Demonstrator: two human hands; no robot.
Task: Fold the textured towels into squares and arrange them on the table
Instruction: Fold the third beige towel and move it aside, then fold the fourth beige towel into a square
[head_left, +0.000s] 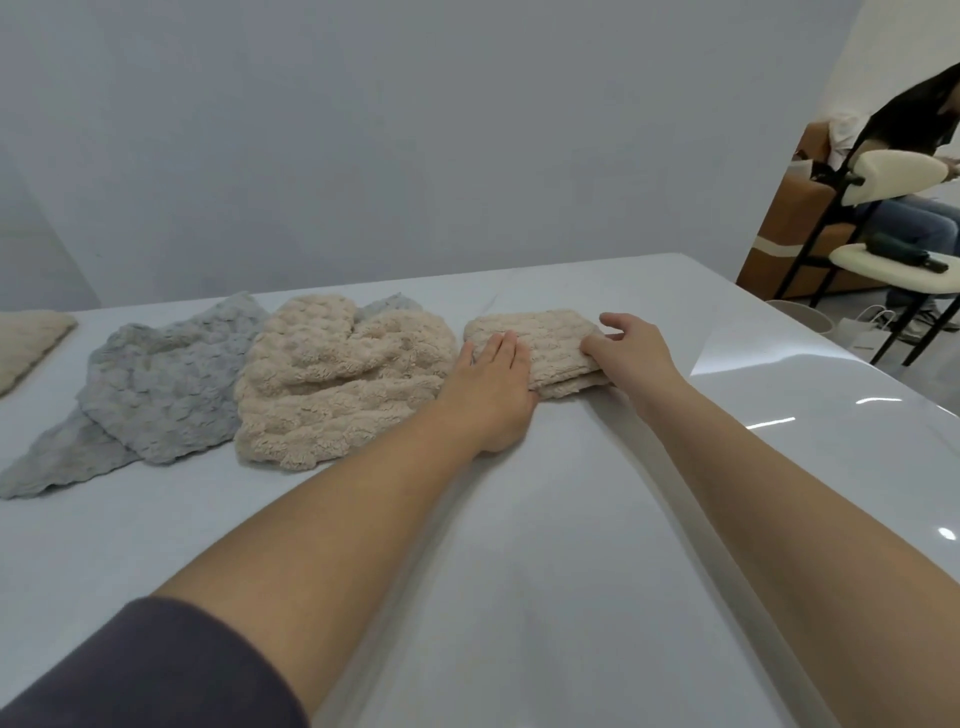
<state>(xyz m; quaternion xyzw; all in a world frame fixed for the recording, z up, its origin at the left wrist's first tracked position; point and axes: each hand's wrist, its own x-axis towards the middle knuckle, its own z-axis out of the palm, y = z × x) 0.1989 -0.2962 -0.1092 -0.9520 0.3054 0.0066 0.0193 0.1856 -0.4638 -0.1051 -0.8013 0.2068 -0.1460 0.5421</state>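
A folded beige towel (545, 332) lies as a small square on the grey table (519, 519), toward the far right. My left hand (493, 387) lies flat with straight fingers on its left part. My right hand (631, 348) grips the towel's right edge, thumb on top and fingers curled around the side. To the left sits a crumpled beige towel (332, 379), unfolded. Further left a grey textured towel (156, 384) lies spread and rumpled, with a bit of grey cloth showing behind the beige heap.
Another beige folded towel (28, 338) lies at the far left edge of the view. The table's right edge runs close to my right arm. Beyond it stand a cream chair (893, 260) and a seated person (914, 156).
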